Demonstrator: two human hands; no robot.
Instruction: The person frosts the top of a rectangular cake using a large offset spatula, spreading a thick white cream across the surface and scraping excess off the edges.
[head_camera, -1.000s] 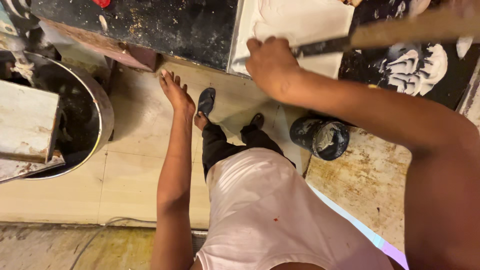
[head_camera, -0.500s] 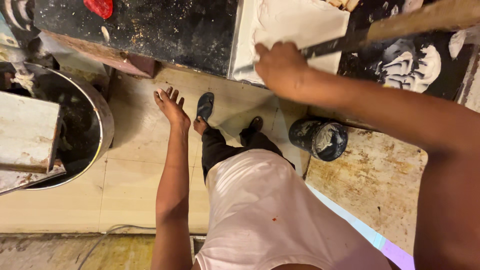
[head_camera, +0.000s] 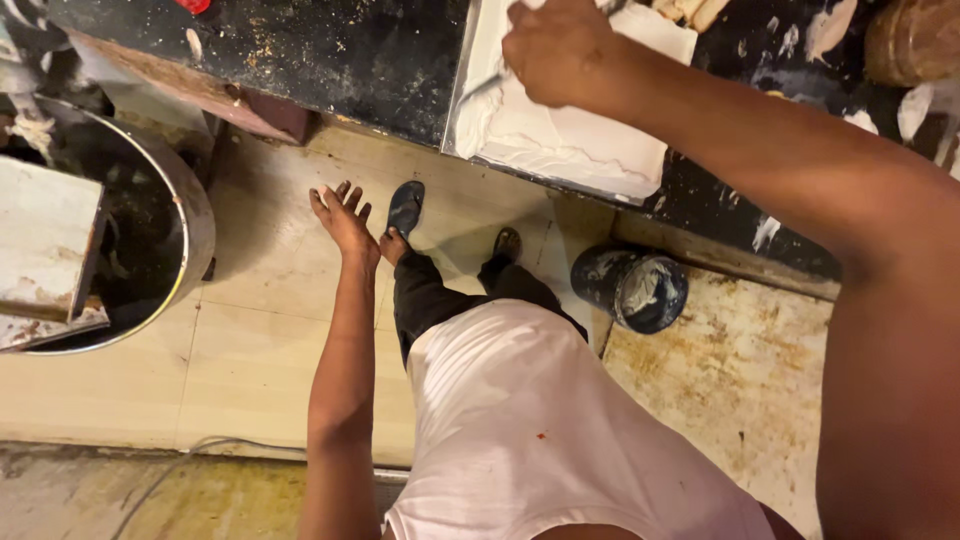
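My right hand (head_camera: 560, 50) grips a blade (head_camera: 490, 85) over the white slab (head_camera: 570, 140) on the bench (head_camera: 330, 50); my left hand (head_camera: 345, 215) hangs open, empty.

I look down on a pale tiled floor (head_camera: 250, 370), stained brown toward the right. A black, speckled counter (head_camera: 330, 60) runs along the top. Left of the counter sits a large steel basin (head_camera: 195, 230); below the counter's right part stands a dark bucket (head_camera: 630, 290).
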